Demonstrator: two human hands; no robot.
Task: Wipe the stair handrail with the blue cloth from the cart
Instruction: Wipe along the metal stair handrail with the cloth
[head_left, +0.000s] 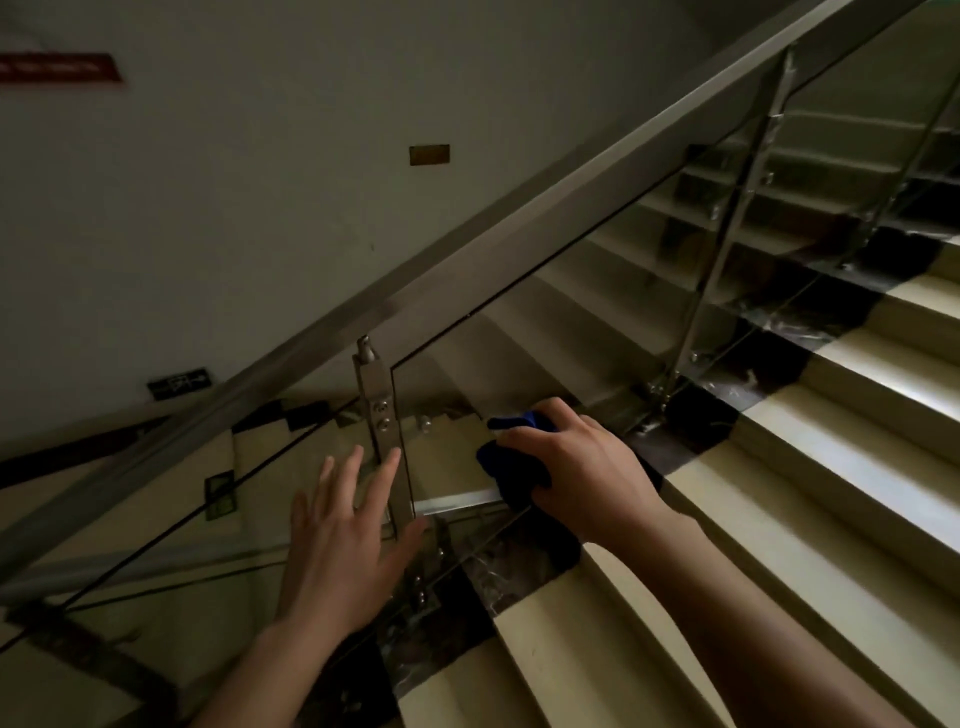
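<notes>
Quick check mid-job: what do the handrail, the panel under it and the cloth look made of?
Handrail: brushed metal, probably stainless steel, dull grey sheen. Panel: clear glass; the steps show through. Cloth: soft blue fabric, bunched in the right hand.

Single view, head-worn, wide-angle. Stands on a stair flight, looking forward and steeply down. Frame is tilted: the handrail (467, 257) crosses as a diagonal from lower left to upper right. Wall (234, 208) fills the upper left, steps (779, 467) the right. Lower flight shows through the glass panel (597, 291). Near field: both forearms enter at the bottom edge, left hand (343, 551) and right hand (587, 467) close to the lens. The blue cloth (514, 467) in the right hand lies just below frame centre.
</notes>
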